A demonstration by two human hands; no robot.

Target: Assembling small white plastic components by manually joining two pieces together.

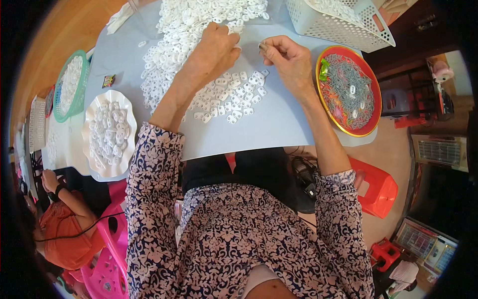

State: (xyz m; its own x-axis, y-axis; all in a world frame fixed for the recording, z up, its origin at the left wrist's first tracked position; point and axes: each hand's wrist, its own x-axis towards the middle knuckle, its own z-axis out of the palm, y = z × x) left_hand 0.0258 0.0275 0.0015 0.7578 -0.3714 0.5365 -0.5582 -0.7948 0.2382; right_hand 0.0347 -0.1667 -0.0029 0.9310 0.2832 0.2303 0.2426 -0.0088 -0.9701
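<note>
My left hand (214, 52) is at the edge of a large heap of small white plastic pieces (172, 52), its fingers curled in. Something whitish shows at its fingertips, too small to name. Across from it, my right hand (288, 57) pinches a small greyish thing between thumb and forefinger, just above the table. Below and between the hands lies a looser group of white two-holed pieces (231, 97). To the right of my right forearm stands a red round tray (320, 94) with a yellow rim, filled with thin grey metal pieces (348, 79).
A scalloped white dish (130, 144) of white pieces sits left on the grey table (279, 124). Beyond are a green basket (85, 74) and a white perforated basket (328, 27). A person in orange (69, 229) sits at left by a pink chair (107, 259). A red stool (381, 192) stands right.
</note>
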